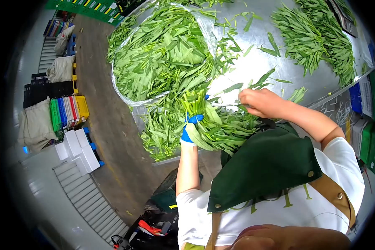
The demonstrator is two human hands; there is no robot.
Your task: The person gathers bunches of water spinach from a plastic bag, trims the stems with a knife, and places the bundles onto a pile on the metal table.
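Observation:
My left hand (191, 128), in a blue glove, is wrapped round a bunch of water spinach (221, 127). The cut stems point up and away from me, and the leaves spread to the right, toward the apron. My right hand (260, 102) is bare and closed, just right of the stems. A thin, light strip shows between it and the bunch; I cannot make out what it is. Beyond my left hand lies a big heap of water spinach (162, 54) in a clear plastic bag (120, 89). More loose greens (160, 133) lie beside my left wrist.
Larger bundles of greens (316, 37) lie at the far right of the metal table (254, 62), with scattered leaves between. Green crates (87, 9) stand at the top left. Coloured crates (68, 110) and white boxes (78, 150) stand across the aisle by a roller conveyor (87, 200).

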